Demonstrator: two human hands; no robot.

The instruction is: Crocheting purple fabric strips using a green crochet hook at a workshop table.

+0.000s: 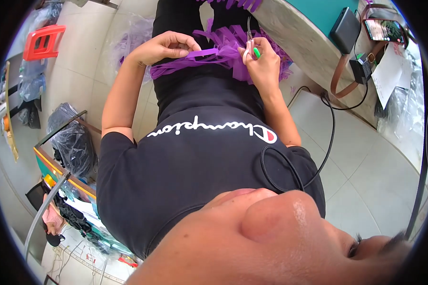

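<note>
Fingers of the left hand [171,46] are drawn to a narrow pinch, thumb against forefinger, on the near end of a purple strip [205,52]. From my remote seat I see this strip lying across the lap, its long axis running sideways, from the left fingertips toward the right hand [263,61]. Loose purple ribbons [169,69] trail below the left wrist over the black trousers, and a thicker purple bundle [226,40] spreads between the hands, reaching right up to the right one. So the strip's pinched end is nearest the left hand, while the bundle sits nearer the right.

Right fingers are curled round the pale pink handles of a pair of scissors [250,43], whose blades point up and away from the body, crosswise to the strip. I can't tell whether the blades are parted; they are too thin from up here. A green piece [257,52] shows by the same fingers, perhaps a part of something gripped along with the handles.

As for containers, a clear plastic bag [139,24] with purple material in it lies on the floor beyond the left arm. Farther back on that side, another plastic bag [73,137] holds something dark.
</note>
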